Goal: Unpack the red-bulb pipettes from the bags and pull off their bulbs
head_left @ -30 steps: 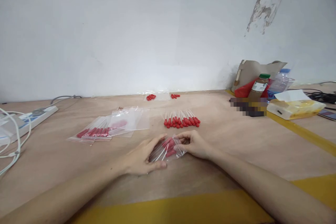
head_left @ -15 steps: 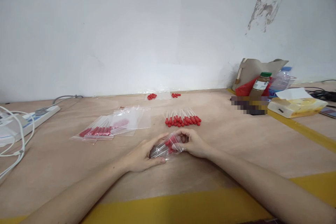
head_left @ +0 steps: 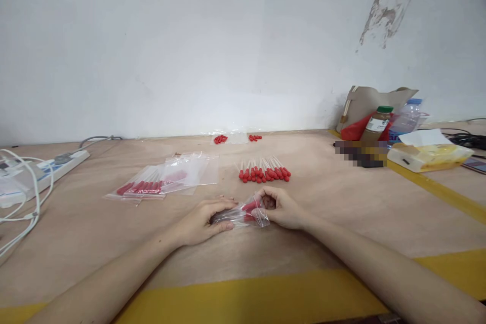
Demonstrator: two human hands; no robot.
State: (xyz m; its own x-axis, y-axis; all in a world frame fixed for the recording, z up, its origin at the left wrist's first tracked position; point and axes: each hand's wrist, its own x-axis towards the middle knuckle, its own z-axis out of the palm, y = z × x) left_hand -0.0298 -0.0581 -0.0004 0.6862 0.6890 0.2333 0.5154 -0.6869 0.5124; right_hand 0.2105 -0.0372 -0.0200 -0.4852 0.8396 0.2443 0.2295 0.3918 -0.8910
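Observation:
Low over the front of the table, a clear zip bag (head_left: 237,215) holds thin, pale tubes with red bulb ends that look like droppers. My left hand (head_left: 203,220) curls around the tube end, thumb in front and fingers behind. My right hand (head_left: 281,207) pinches the plastic beside the red ends, at the bag's right side. Just beyond my hands lies a row of loose red-bulbed droppers (head_left: 264,174), bulbs toward me. To the left are filled bags of droppers (head_left: 144,187), overlapped by flat clear bags (head_left: 193,169).
Small red pieces (head_left: 220,139) lie on clear plastic near the wall. A power strip (head_left: 49,174) with white cables (head_left: 36,197) is at left. On the right stand a green-capped bottle (head_left: 375,124), a clear bottle (head_left: 408,116) and a tissue pack (head_left: 429,154). Yellow tape (head_left: 246,298) edges the table.
My left hand has shifted slightly left along the bag. The bag now lies flatter and more stretched between my hands, while my right hand still grips its right end.

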